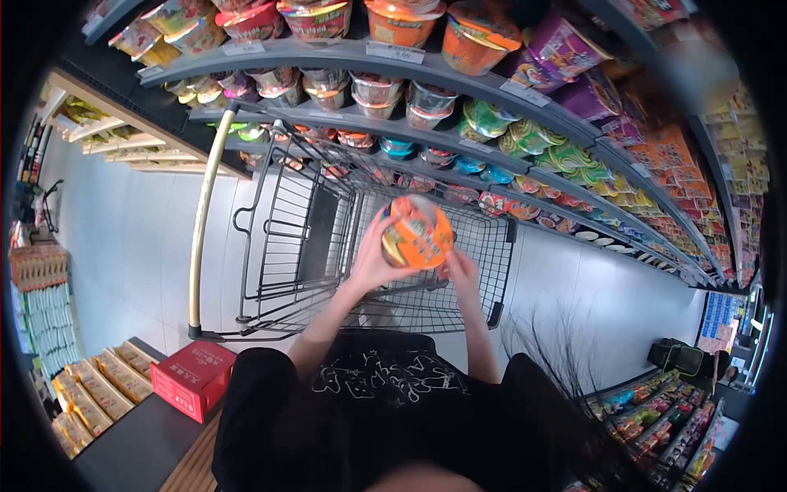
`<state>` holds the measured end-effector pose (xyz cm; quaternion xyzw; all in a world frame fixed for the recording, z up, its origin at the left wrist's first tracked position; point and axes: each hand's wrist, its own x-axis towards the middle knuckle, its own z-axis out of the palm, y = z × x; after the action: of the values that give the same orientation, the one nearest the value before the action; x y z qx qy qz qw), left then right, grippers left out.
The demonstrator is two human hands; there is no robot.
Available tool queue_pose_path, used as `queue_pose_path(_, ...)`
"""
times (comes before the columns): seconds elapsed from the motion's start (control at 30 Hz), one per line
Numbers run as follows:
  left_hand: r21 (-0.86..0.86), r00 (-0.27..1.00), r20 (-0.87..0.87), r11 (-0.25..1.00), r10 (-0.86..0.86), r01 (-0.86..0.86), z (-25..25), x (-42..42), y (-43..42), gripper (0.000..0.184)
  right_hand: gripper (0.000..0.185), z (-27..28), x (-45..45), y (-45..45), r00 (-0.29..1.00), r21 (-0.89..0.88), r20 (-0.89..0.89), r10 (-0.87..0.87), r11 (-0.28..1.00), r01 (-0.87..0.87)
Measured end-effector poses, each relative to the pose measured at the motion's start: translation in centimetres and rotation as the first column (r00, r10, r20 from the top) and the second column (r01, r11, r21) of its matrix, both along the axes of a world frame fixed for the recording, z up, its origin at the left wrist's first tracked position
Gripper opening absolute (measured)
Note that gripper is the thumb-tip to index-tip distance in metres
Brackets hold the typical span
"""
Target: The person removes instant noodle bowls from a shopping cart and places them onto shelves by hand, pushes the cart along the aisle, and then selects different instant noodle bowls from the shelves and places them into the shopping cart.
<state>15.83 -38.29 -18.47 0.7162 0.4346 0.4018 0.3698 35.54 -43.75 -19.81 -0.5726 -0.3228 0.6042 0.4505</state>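
Note:
An orange instant noodle bowl (425, 238) is held up over the shopping cart (283, 239), its printed lid tilted toward me. My left hand (374, 256) wraps round the bowl's left side, with the thumb near its upper edge. At the lower right rim, the fingers of my right hand (461, 272) are pinched together against the bowl. The wire basket lies beneath both hands, and its mesh floor shows past the bowl.
Shelves (336, 54) of noodle bowls and packets curve along the far side and right. The cart's pale handle (209, 213) is at left. A red box (193, 379) sits on a dark surface at lower left. More packets (656, 422) fill a display at lower right.

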Motion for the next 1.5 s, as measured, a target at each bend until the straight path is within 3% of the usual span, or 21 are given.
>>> queue_pose_path(0.13, 0.291, 0.983, 0.169, 0.949, 0.075, -0.123, 8.1, 3.3, 7.9, 0.082, 0.065, 7.8, -0.3, 7.7, 0.98, 0.659, 0.146, -0.136, 0.752, 0.007)
queue_pose_path(0.3, 0.56, 0.967, 0.228, 0.797, 0.115, -0.227, 17.0, 8.7, 19.1, 0.087, 0.078, 16.2, 1.5, 20.1, 0.955, 0.9, 0.18, -0.234, 0.432, -0.063)
queue_pose_path(0.33, 0.622, 0.944, 0.309, 0.726, 0.116, -0.293, 18.6, 9.7, 20.3, 0.063, 0.073, 17.5, 2.2, 22.3, 0.964, 0.924, 0.163, -0.21, 0.375, -0.075)
queue_pose_path(0.4, 0.606, 0.976, 0.184, 0.769, 0.114, -0.204, 21.3, 10.5, 22.0, 0.083, 0.085, 18.6, 4.6, 27.1, 0.92, 0.905, 0.333, -0.207, 0.345, -0.249)
queue_pose_path(0.53, 0.574, 0.992, -0.028, 0.815, 0.123, -0.085, 20.3, 10.1, 25.2, 0.078, 0.068, 21.5, 5.5, 28.7, 0.862, 0.899, 0.342, -0.374, 0.396, -0.185)
queue_pose_path(0.6, 0.19, 1.0, 0.0, 0.982, 0.019, -0.019, 21.9, 8.8, 23.6, 0.074, 0.076, 22.8, 5.6, 28.2, 0.615, 0.727, 0.657, -0.435, 0.581, -0.366)
queue_pose_path(0.63, 0.192, 1.0, -0.002, 0.981, 0.02, -0.019, 21.0, 8.6, 24.5, 0.074, 0.074, 22.9, 5.3, 28.1, 0.515, 0.732, 0.678, -0.525, 0.549, -0.403)
queue_pose_path(0.7, 0.736, 0.987, 0.013, 0.666, 0.16, -0.118, 19.3, 8.4, 25.6, 0.069, 0.071, 24.3, 4.5, 27.8, 0.394, 0.682, 0.731, -0.557, 0.624, -0.383)
queue_pose_path(0.77, 0.636, 0.998, 0.011, 0.77, 0.066, -0.058, 19.1, 8.1, 25.2, 0.067, 0.061, 24.3, 4.4, 28.0, 0.219, 0.663, 0.74, -0.636, 0.633, -0.399)
queue_pose_path(0.87, 0.692, 1.0, 0.031, 0.721, -0.004, -0.019, 18.9, 8.3, 25.0, 0.062, 0.054, 23.2, 4.8, 29.2, 0.205, 0.646, 0.747, -0.632, 0.619, -0.445)
queue_pose_path(0.93, 0.463, 0.999, -0.008, 0.885, -0.05, 0.048, 18.0, 8.0, 24.7, 0.059, 0.047, 22.8, 3.6, 27.3, 0.222, 0.742, 0.655, -0.723, 0.557, -0.373)
queue_pose_path(0.97, 0.566, 1.0, 0.01, 0.824, 0.01, -0.014, 16.4, 7.8, 24.4, 0.057, 0.048, 21.6, 3.5, 26.8, 0.384, 0.815, 0.578, -0.72, 0.48, -0.325)
queue_pose_path(1.0, 0.276, 0.963, 0.235, 0.959, -0.134, 0.066, 16.1, 7.3, 21.7, 0.057, 0.05, 19.7, 3.4, 26.0, 0.535, 0.873, 0.485, -0.692, 0.417, -0.252)
queue_pose_path(1.07, 0.454, 0.997, 0.054, 0.888, 0.055, -0.073, 8.1, 5.7, 20.7, 0.035, 0.05, 13.3, 2.2, 22.4, 0.736, 0.889, 0.346, -0.582, 0.454, -0.058)
queue_pose_path(1.13, 0.241, 0.984, 0.18, 0.969, 0.016, -0.06, 3.7, 3.7, 13.7, 0.032, 0.036, 2.7, 2.4, 19.7, 0.64, 0.904, 0.302, -0.706, 0.425, 0.042)
queue_pose_path(1.2, 0.049, 0.992, 0.109, 0.996, 0.065, -0.071, -4.4, 0.9, 7.8, 0.032, 0.032, -7.3, 1.5, 13.6, 0.651, 0.668, 0.608, -0.455, 0.737, -0.108)
queue_pose_path(1.27, -0.324, 0.994, -0.076, 0.941, 0.076, -0.097, -10.3, -2.1, 0.2, 0.034, 0.053, -22.3, 2.1, 7.4, 0.853, 0.176, 0.509, -0.111, 0.984, 0.023)
queue_pose_path(1.3, -0.347, 0.991, -0.1, 0.93, 0.089, -0.119, -13.2, -3.5, -3.6, 0.031, 0.062, -24.1, 1.6, 4.3, 0.656, -0.101, 0.749, 0.088, 0.995, -0.018)
queue_pose_path(1.33, -0.501, 0.993, -0.056, 0.857, 0.102, -0.117, -15.8, -4.8, -7.1, 0.035, 0.066, -27.7, 0.7, 1.1, 0.783, -0.132, 0.62, -0.052, 0.977, 0.169)
queue_pose_path(1.37, -0.533, 0.981, -0.173, 0.829, 0.09, -0.17, -15.7, -5.8, -10.0, 0.035, 0.064, -24.6, -0.5, 0.0, 0.924, -0.611, 0.382, -0.024, 0.743, 0.272)
queue_pose_path(1.5, -0.678, 0.99, -0.134, 0.733, -0.05, -0.055, -16.7, -8.8, -14.8, 0.033, 0.057, -29.4, -2.9, -3.3, 0.976, -0.751, 0.191, -0.105, 0.625, 0.214)
